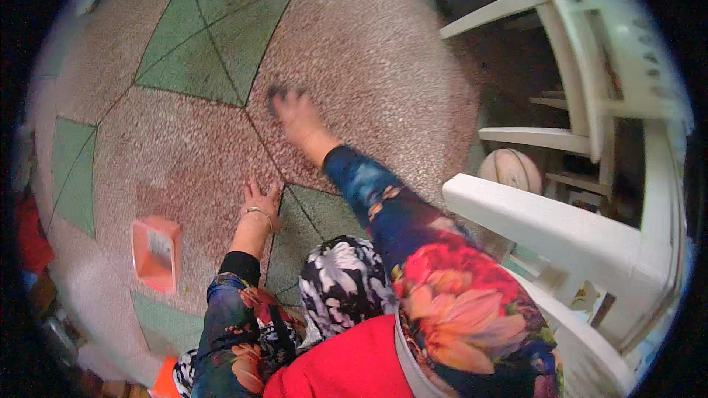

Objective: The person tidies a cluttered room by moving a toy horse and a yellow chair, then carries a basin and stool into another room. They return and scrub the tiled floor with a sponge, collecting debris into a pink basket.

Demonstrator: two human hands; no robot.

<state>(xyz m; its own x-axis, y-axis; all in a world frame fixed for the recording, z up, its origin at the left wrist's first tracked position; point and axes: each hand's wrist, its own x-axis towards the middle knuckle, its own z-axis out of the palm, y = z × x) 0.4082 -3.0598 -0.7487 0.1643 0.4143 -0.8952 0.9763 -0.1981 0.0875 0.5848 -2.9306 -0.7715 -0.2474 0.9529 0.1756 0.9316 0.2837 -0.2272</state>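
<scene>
My right hand (pixel 297 117) is stretched out over the speckled terrazzo floor (pixel 354 55), its fingers closed on a small dark object (pixel 275 100). Motion blurs that hand, so what the object is cannot be told. Lower and to the left, my left hand (pixel 260 202) rests on the floor with fingers spread and nothing in it; a bracelet circles the wrist. Left of this hand stands a pink plastic container (pixel 157 254) with an open top. Green diamond-shaped inlays (pixel 215 38) and dark lines divide the floor.
White wooden furniture (pixel 542 221) with legs and rails stands along the right side. A pale ball (pixel 510 170) lies beneath it. At the lower left edge are a red item (pixel 33 237) and blurred clutter. My patterned knee (pixel 345 279) is close below my hands.
</scene>
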